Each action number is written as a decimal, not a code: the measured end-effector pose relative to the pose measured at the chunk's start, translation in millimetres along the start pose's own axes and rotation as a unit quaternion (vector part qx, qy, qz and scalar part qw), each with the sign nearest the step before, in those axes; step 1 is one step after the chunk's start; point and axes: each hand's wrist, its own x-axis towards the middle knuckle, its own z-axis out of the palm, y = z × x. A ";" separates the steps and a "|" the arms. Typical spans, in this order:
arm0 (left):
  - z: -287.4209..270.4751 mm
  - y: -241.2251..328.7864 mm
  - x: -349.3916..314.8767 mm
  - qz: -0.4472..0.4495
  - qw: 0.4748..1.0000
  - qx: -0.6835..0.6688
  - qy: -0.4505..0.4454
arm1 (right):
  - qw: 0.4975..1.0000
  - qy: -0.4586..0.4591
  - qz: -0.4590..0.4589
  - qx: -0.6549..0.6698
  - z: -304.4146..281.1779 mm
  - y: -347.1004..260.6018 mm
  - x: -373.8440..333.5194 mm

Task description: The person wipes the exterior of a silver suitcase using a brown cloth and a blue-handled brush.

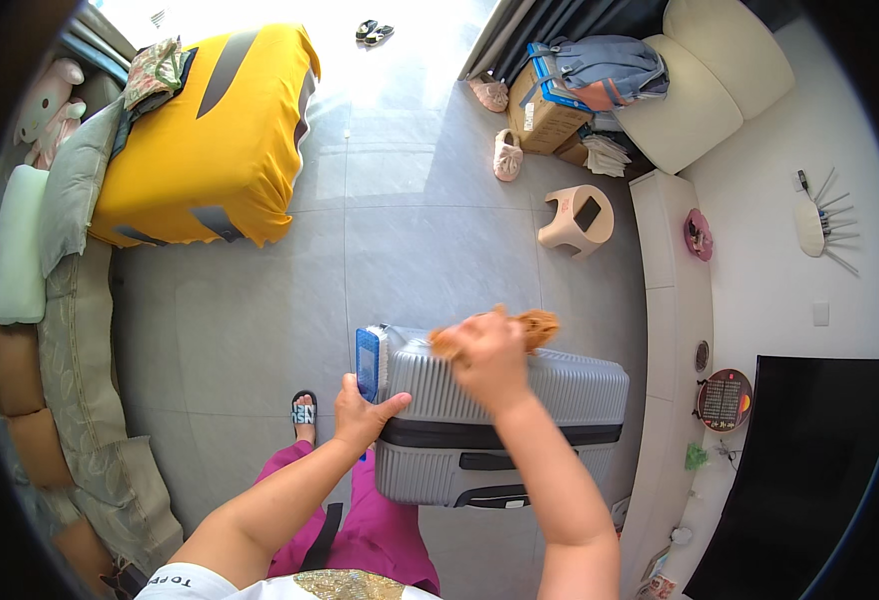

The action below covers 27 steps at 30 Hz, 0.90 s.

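Note:
A grey ribbed hard-shell suitcase [440, 385] with a black band round its middle is on the floor in front of me. My right hand [490, 360], slightly blurred, is closed on a crumpled orange-brown cloth [538, 327] pressed to the suitcase's far upper side. At the suitcase's left end, my left hand [362, 415] closes round what looks like a blue brush [368, 362] with white bristles, its bristle side toward the case. The left thumb reaches onto the shell; the other fingers are partly hidden.
A yellow-covered piece of furniture [230, 130] and a cushioned sofa [90, 370] line the left. Ahead right are a small stool [580, 222] with a dark flat device on it, slippers [508, 155] and a cardboard box [548, 115]. A low white cabinet [665, 330] runs along the right wall.

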 end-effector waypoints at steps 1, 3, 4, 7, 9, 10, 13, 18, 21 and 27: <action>0.2 2.0 0.7 0.000 1.000 0.013 -0.001 | 0.998 0.008 -0.059 0.023 5.6 -21.7 -8.8; 2.0 5.6 0.8 0.001 1.000 0.030 0.003 | 0.993 0.032 -0.110 0.028 9.2 -27.1 -14.0; 2.4 5.3 -0.5 0.003 0.999 0.035 0.004 | 0.994 0.049 -0.097 0.010 13.0 -18.9 -17.7; 8.2 4.7 -0.5 0.007 0.998 0.062 0.019 | 0.995 0.062 0.034 -0.072 11.7 22.3 -26.4; 11.6 10.1 -1.4 0.012 0.998 0.054 0.022 | 0.987 0.077 0.106 -0.093 -5.9 46.1 -43.2; 12.3 14.7 -3.0 0.005 0.998 0.053 0.024 | 0.986 0.094 0.113 -0.079 -16.7 52.9 -54.8; 19.8 23.1 -6.9 -0.015 0.999 0.045 0.023 | 0.987 0.101 0.085 -0.087 -32.1 50.0 -91.2; 39.4 37.1 -4.2 0.003 0.999 0.053 0.004 | 0.975 0.177 0.118 -0.071 -36.7 40.0 -119.3; 48.1 46.6 -0.7 0.011 0.998 0.061 -0.003 | 0.966 0.236 0.104 0.016 -29.5 14.1 -94.6; 31.8 50.6 30.0 -0.015 1.000 -0.016 -0.001 | 0.855 0.242 0.195 0.416 -14.7 -12.6 -72.3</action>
